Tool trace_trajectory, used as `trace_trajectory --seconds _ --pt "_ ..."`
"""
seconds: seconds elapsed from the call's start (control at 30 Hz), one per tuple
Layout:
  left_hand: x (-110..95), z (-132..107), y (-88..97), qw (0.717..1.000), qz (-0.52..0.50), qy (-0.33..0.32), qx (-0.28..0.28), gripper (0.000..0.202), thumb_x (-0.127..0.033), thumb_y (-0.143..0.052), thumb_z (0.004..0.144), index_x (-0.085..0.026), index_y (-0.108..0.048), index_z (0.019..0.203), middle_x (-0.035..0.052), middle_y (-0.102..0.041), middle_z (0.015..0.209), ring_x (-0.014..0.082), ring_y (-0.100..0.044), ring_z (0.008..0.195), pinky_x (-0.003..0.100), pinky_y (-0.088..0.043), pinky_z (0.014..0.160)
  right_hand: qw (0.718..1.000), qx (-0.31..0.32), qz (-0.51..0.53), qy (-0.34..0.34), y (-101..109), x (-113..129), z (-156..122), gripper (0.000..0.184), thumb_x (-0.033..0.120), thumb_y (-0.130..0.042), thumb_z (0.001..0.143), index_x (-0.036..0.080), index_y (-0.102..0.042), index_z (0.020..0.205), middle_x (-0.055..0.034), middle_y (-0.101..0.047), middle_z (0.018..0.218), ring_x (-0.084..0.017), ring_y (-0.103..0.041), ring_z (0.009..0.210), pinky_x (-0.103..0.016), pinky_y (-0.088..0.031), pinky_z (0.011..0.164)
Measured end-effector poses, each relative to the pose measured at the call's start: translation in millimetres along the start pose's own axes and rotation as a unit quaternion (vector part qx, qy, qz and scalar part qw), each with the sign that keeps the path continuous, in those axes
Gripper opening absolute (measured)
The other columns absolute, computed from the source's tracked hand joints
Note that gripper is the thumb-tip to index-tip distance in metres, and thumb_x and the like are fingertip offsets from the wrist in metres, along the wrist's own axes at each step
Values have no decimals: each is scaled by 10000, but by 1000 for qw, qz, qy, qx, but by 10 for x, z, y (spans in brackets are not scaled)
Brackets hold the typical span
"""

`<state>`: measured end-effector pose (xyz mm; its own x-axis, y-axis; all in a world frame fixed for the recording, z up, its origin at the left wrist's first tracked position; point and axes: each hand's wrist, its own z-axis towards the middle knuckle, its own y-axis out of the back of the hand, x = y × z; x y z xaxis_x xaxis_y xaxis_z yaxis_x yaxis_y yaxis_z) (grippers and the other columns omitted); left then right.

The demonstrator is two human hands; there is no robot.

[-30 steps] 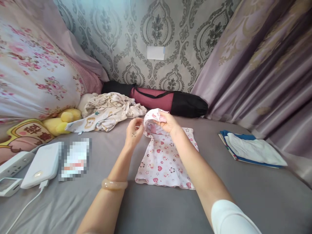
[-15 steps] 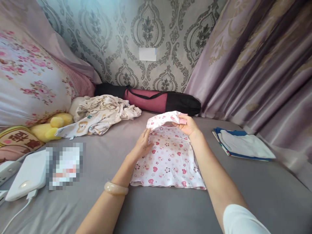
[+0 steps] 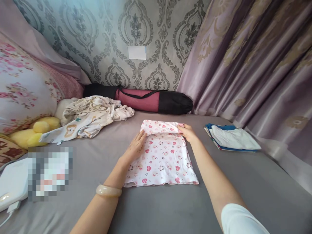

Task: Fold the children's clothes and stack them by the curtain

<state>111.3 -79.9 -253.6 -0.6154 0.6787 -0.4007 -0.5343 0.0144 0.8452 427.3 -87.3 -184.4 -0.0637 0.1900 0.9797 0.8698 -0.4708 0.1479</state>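
Observation:
A small white shirt (image 3: 162, 159) printed with pink hearts and flowers lies on the grey bedsheet in front of me. Its sleeve (image 3: 161, 127) is laid across the top, with the pink cuff at the right end. My right hand (image 3: 187, 132) pinches that cuff between thumb and fingers. Along the upper left edge rests my left hand (image 3: 136, 144), fingers stretched out flat against the fabric. A pale bangle (image 3: 108, 190) circles my left forearm.
Folded white and blue clothes (image 3: 232, 138) lie at right. A crumpled cream garment (image 3: 95, 117), a yellow plush toy (image 3: 36, 131) and a white power bank (image 3: 17, 182) are at left. Against the wall rests a rolled mat bag (image 3: 138, 100).
The sleeve, raised in an arch before, now lies lower and flatter across the shirt's top. My right hand has come down with the cuff. The view has shifted slightly right.

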Motion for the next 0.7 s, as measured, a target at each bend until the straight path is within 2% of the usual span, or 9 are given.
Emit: trace_trajectory --seconds 0.1,0.27,0.4,0.6,0.7 --pt "-38 -10 36 999 26 10 16 604 -70 -346 835 -121 -356 1437 171 -251 1552 286 -202 1442 499 -308 1121 995 -36 -90 29 19 -90 45 76 220 -642 753 153 -616 778 -13 -645 670 -128 -597 572 -208 -472 504" --pt "-127 -19 133 996 57 44 47 529 -156 -357 878 -133 -422 1402 151 -321 1528 314 -272 1414 498 -316 1113 962 -66 -253 82 23 -189 64 126 284 -622 761 162 -649 778 -61 -685 782 -219 -639 836 -282 -484 722" --pt "-154 -22 145 993 64 80 57 513 -218 -363 895 -168 -440 1399 120 -357 1516 326 -322 1390 500 -324 1108 932 -64 -345 93 -20 -229 9 192 317 -587 805 183 -678 908 -108 -702 955 -262 -633 973 -333 -461 825" --pt "-171 -19 170 994 61 75 49 527 -191 -348 885 -143 -436 1403 125 -347 1521 331 -324 1384 497 -323 1104 902 -66 -421 74 -41 -113 -102 303 331 -517 869 160 -643 1087 -168 -665 1077 -292 -607 1056 -391 -453 882" --pt "-193 -6 197 996 60 55 24 553 -149 -364 854 -141 -423 1404 130 -321 1532 326 -274 1408 504 -316 1102 867 -99 -473 121 -99 18 -183 335 266 -476 889 125 -611 1162 -218 -597 1193 -334 -538 1154 -448 -408 955"
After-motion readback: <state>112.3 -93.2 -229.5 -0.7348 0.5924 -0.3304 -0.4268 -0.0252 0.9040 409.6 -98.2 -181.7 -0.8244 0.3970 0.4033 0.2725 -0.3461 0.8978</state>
